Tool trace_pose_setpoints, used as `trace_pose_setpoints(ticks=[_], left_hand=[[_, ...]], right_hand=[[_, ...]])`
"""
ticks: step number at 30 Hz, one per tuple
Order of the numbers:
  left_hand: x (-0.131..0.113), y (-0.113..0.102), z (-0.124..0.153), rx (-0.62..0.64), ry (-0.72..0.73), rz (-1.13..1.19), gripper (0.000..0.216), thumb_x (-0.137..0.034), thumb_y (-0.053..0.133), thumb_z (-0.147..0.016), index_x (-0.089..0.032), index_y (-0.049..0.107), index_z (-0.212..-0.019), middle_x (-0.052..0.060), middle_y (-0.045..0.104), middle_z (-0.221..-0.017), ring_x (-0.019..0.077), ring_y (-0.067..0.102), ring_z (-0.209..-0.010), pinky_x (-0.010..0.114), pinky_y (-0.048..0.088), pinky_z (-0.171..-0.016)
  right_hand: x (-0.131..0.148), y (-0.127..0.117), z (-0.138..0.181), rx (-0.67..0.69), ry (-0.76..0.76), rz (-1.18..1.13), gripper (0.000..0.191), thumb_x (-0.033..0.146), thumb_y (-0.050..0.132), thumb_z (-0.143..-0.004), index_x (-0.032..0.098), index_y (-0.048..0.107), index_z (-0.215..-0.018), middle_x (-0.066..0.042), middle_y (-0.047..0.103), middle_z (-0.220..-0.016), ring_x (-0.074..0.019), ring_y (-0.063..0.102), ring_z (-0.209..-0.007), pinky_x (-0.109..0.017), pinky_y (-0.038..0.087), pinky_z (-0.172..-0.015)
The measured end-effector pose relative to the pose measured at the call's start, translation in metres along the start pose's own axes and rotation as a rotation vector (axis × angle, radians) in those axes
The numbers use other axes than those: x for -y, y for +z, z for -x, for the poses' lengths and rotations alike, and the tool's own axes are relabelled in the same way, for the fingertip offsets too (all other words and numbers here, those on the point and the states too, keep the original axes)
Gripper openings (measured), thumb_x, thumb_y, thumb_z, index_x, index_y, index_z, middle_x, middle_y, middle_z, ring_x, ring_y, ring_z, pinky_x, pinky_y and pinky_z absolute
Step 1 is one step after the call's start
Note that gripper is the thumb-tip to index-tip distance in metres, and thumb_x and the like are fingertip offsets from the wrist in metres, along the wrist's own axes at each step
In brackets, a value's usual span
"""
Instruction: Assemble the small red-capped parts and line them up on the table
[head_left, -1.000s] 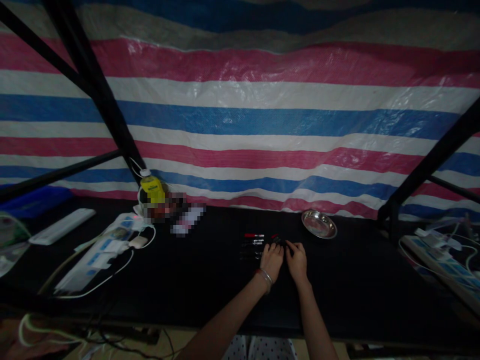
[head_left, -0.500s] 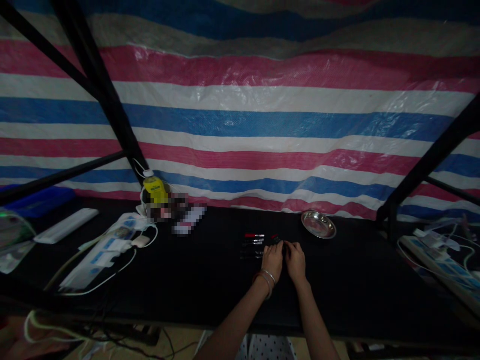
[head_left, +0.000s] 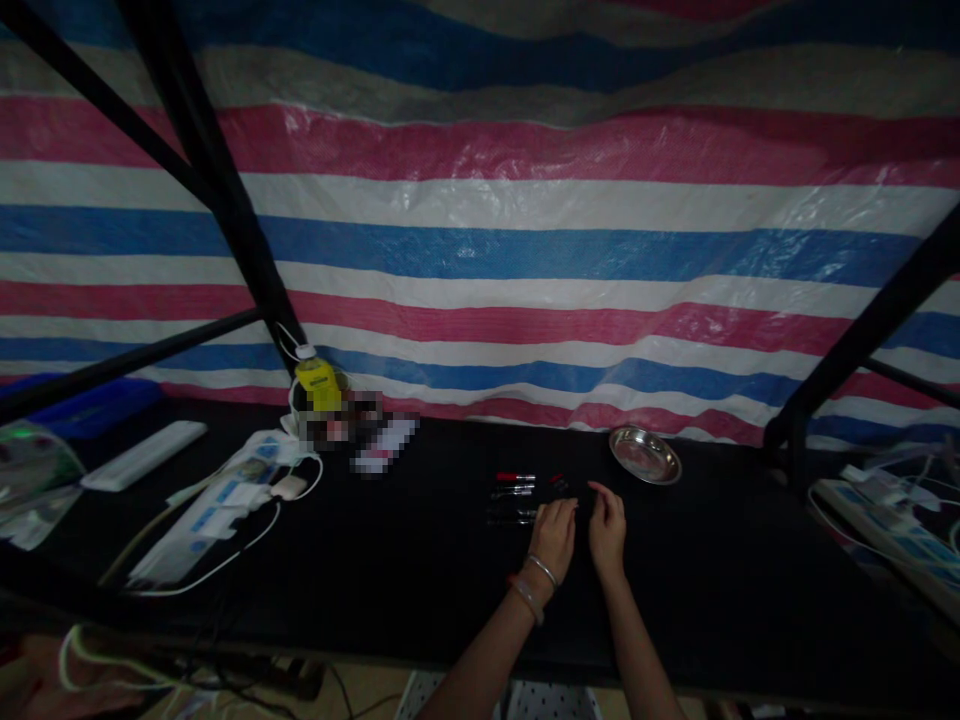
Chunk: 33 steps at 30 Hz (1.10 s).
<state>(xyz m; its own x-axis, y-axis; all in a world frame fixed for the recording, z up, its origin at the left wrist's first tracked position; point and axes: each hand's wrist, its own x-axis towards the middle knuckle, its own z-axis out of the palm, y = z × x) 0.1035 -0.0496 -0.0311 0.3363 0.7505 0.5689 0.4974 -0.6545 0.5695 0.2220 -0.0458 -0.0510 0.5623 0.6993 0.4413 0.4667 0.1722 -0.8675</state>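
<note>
My left hand (head_left: 553, 535), with bangles at the wrist, is low over the black table, its fingers bent down and pressed together. Whatever they hold is hidden. Just to the right, apart from it, my right hand (head_left: 607, 530) has its index finger stretched leftward and nothing visible in its grasp. Beside the left fingers lies a row of slim pen-like tubes: a red one (head_left: 515, 477) with a shiny end, a dark one (head_left: 512, 491) below it, and a black one (head_left: 514, 520) partly behind the left hand. Small dark and red pieces (head_left: 557, 481) lie just beyond the left fingertips.
A shallow metal dish (head_left: 645, 456) stands behind my right hand. To the left are a yellow bottle (head_left: 319, 386), a white power strip (head_left: 206, 510) with cables and a blue tray (head_left: 97, 408). Another power strip (head_left: 892, 535) lies far right. Black frame bars slant up both sides.
My hands, close together at the fingertips before, have separated slightly. The right index finger has stretched out. The whole view has shifted a little, moving the scene right and down.
</note>
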Motion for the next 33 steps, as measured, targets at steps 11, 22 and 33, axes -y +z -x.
trace_pose_setpoints(ticks=[11, 22, 33], left_hand=[[0.007, -0.001, 0.004, -0.004, 0.001, 0.041, 0.036, -0.011, 0.033, -0.090, -0.016, 0.053, -0.120, 0.011, 0.062, -0.109, 0.0186, 0.058, -0.100, 0.039, 0.048, -0.088], [0.004, 0.000, 0.005, -0.185, -0.071, 0.175, 0.028, -0.020, 0.033, -0.093, -0.018, 0.057, -0.109, 0.008, 0.064, -0.102, 0.0172, 0.060, -0.097, 0.037, 0.051, -0.087], [0.003, -0.001, 0.001, -0.220, -0.106, 0.239, 0.023, -0.017, 0.038, -0.092, -0.018, 0.058, -0.102, 0.006, 0.063, -0.097, 0.0157, 0.059, -0.093, 0.034, 0.052, -0.084]], right_hand=[[0.030, 0.001, 0.004, 0.247, -0.023, -0.237, 0.025, 0.035, 0.052, -0.080, 0.018, 0.068, -0.090, -0.008, 0.066, -0.087, -0.0196, 0.061, -0.084, -0.034, 0.050, -0.077], [0.031, 0.002, 0.006, 0.260, 0.065, -0.313, 0.029, 0.037, 0.058, -0.077, 0.018, 0.068, -0.097, -0.009, 0.068, -0.094, -0.0213, 0.063, -0.088, -0.037, 0.051, -0.080], [0.022, 0.003, 0.001, 0.176, 0.401, -0.600, 0.039, 0.037, 0.073, -0.062, 0.018, 0.066, -0.096, -0.002, 0.069, -0.072, -0.0162, 0.064, -0.064, -0.029, 0.052, -0.063]])
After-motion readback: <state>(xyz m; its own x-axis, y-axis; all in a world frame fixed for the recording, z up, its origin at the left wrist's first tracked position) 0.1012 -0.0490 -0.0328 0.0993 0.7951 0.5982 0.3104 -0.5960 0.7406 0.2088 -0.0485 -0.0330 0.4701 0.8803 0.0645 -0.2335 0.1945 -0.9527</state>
